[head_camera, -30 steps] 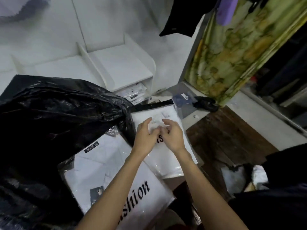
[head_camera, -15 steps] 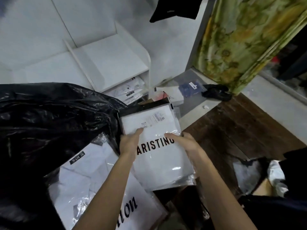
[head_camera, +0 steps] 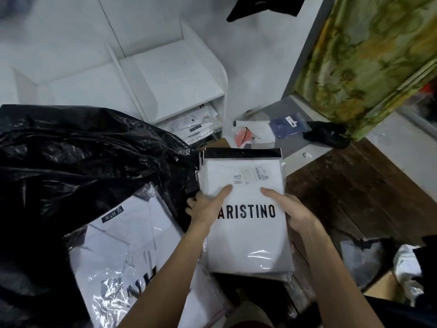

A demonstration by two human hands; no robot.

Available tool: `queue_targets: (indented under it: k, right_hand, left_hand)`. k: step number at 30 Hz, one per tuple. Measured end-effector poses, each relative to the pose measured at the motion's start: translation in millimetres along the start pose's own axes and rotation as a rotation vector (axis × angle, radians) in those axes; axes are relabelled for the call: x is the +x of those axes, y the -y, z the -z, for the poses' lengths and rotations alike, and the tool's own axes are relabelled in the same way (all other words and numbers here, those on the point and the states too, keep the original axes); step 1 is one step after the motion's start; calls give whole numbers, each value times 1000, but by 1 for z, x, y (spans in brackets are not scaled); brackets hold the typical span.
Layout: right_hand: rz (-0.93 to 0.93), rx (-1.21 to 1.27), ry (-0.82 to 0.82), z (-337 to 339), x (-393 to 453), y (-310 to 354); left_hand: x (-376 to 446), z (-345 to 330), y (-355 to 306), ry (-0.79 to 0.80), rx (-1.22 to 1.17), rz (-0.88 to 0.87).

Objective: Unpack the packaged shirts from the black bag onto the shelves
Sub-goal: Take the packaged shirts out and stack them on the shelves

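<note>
Both hands, left hand and right hand, gripped a stack of plastic-wrapped white ARISTINO shirts; the crinkled black plastic bag held a bagged white shirt. The white shelf unit's lower compartment held packaged white shirts.

top shirt pack: "ARISTINO" (black capitals) | lower pack tag: "N&H"

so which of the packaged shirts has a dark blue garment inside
The small packet on the floor by the green curtain; the ARISTINO pack and the others nearby hold white shirts.
</note>
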State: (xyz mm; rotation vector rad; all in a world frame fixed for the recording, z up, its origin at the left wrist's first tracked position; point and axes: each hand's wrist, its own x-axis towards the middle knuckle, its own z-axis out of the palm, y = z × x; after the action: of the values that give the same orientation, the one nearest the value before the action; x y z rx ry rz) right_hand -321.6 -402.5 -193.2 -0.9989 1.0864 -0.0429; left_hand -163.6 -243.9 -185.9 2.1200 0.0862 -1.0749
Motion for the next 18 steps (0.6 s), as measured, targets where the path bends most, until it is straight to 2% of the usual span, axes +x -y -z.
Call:
queue_targets:
  k: [2,5,8,10,11,14,16,18]
  right_hand:
    - [-29,-25,23,1,-1,0]
    - [-28,-21,88,0,-4,1]
    - [35,-23,133,-5,-6,0]
    - [116,-24,141,-11,-13,5]
    - [175,-24,147,-12,-18,10]
    - [378,-20,188,-9,-38,36]
    - [528,-45,231,-1,-51,49]
    - [538,-139,234,6,-53,49]
  left_hand:
    - [-3,-2,7,-11,25,21]
    - [1,7,10,23,-185,33]
    - [3,24,3,158,-360,92]
    - [-6,32,-4,231,-388,86]
    - [-13,36,-9,237,-405,44]
    - [-44,49,-26,274,-555,-253]
    - [-63,61,-31,248,-525,-458]
    - [-70,70,-27,198,-400,-539]
